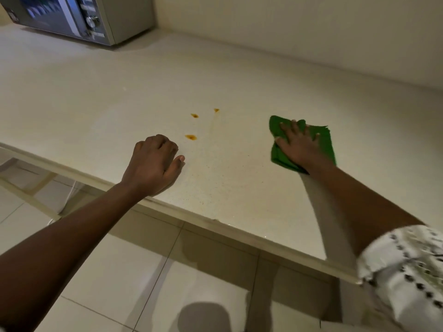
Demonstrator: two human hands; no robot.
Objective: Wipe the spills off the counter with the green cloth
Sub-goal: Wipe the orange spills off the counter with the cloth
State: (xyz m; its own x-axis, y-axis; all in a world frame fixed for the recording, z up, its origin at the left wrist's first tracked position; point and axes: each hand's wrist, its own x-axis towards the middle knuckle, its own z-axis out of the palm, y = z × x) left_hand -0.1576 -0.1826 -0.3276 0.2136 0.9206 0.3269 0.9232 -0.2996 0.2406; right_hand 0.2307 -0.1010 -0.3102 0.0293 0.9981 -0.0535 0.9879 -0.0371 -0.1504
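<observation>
The right hand lies flat with spread fingers on the cloth, at the right of the counter. Three orange spills sit between it and the left hand, which rests loosely curled and empty near the counter edge.

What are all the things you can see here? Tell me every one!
microwave: one, silver-grey, far left corner of the counter.
counter: one, cream, fills the middle.
spills: three, orange-brown, between the hands.
green cloth: one, flat on the counter, right of the spills.
floor tiles: pale, below the counter edge.
sleeve: one, white with dark dots, lower right.
left hand: curled, resting on the counter.
right hand: flat on the cloth.
</observation>
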